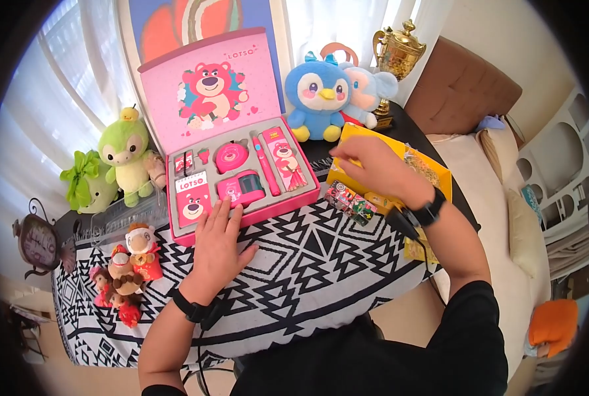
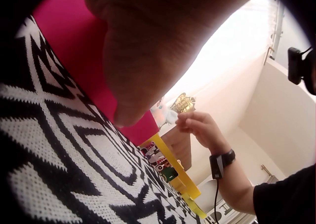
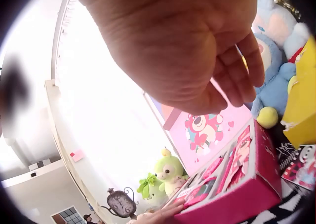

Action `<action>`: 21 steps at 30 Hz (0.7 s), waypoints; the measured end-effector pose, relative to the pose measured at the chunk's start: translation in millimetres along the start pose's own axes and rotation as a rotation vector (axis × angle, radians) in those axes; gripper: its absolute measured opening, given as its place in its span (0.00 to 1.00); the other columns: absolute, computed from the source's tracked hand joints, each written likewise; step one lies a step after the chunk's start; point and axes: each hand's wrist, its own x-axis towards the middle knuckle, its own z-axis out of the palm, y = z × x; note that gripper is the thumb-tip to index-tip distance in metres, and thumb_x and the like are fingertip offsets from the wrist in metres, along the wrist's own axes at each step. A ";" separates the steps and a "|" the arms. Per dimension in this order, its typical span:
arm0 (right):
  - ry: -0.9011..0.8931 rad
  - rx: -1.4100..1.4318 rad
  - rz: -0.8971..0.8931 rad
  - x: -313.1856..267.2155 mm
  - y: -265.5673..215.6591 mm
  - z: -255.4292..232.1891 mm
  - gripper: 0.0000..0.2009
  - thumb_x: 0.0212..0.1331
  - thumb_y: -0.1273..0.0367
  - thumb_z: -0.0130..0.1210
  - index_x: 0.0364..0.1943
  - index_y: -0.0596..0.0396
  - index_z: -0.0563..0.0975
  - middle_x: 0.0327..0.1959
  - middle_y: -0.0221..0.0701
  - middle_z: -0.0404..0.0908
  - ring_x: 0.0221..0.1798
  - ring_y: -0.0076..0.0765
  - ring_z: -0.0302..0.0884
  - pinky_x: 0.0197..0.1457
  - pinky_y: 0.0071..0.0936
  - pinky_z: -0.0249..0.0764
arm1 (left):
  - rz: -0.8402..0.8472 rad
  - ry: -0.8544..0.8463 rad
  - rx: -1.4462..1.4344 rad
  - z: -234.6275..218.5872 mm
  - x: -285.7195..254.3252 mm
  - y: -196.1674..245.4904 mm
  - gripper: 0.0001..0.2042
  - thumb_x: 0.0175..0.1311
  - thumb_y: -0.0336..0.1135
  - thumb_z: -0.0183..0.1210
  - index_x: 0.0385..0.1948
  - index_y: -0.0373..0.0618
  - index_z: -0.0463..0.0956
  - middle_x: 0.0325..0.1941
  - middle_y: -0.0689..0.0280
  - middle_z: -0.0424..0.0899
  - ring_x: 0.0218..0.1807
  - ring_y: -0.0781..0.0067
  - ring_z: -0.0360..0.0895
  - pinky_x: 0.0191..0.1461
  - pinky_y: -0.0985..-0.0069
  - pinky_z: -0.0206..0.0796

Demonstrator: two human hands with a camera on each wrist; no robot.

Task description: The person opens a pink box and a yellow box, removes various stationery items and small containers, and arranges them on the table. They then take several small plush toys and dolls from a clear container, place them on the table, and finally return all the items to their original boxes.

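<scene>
A pink gift box (image 1: 294,206) stands with its Lotso bear lid (image 1: 209,86) raised. Its grey tray holds a notepad (image 1: 192,198), a round pink case (image 1: 232,156), a pink item with a dark clear end (image 1: 240,189), a pink pen (image 1: 266,168) and a bear-printed box (image 1: 286,158). My left hand (image 1: 219,239) rests on the box's front edge with fingers extended, fingertips by the dark-ended item. To the right, my right hand (image 1: 373,164) hovers over a yellow open box (image 1: 439,173). Its fingers bend loosely, and nothing shows between them in the right wrist view.
A colourful patterned notebook (image 1: 351,202) lies before the yellow box. Blue penguin (image 1: 317,96) and green (image 1: 128,158) plush toys and a gold trophy (image 1: 399,56) stand behind. Small dolls (image 1: 123,274) sit at left on the black-and-white cloth (image 1: 294,284).
</scene>
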 end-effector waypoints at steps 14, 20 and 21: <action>-0.062 -0.211 0.285 -118.3 -4.5 53.6 0.27 0.57 0.64 0.68 0.59 0.60 0.73 0.51 0.46 0.76 0.53 0.55 0.79 0.52 0.43 0.78 | 0.256 -0.011 -0.321 25.0 62.4 95.2 0.28 0.60 0.29 0.65 0.63 0.33 0.68 0.68 0.42 0.70 0.70 0.38 0.67 0.74 0.54 0.62; -0.069 -0.199 0.309 -96.4 3.5 69.7 0.27 0.61 0.61 0.64 0.59 0.64 0.72 0.42 0.49 0.80 0.41 0.55 0.84 0.42 0.45 0.81 | 0.334 0.009 -0.189 67.2 112.7 132.6 0.27 0.63 0.26 0.57 0.65 0.27 0.64 0.66 0.33 0.68 0.70 0.35 0.66 0.75 0.53 0.58; -0.059 -0.189 0.329 -97.0 6.4 74.1 0.27 0.61 0.61 0.64 0.59 0.64 0.72 0.42 0.49 0.80 0.41 0.55 0.84 0.42 0.45 0.81 | 0.353 -0.007 -0.188 72.2 113.7 134.8 0.27 0.63 0.26 0.57 0.65 0.27 0.64 0.66 0.33 0.68 0.70 0.35 0.66 0.75 0.53 0.58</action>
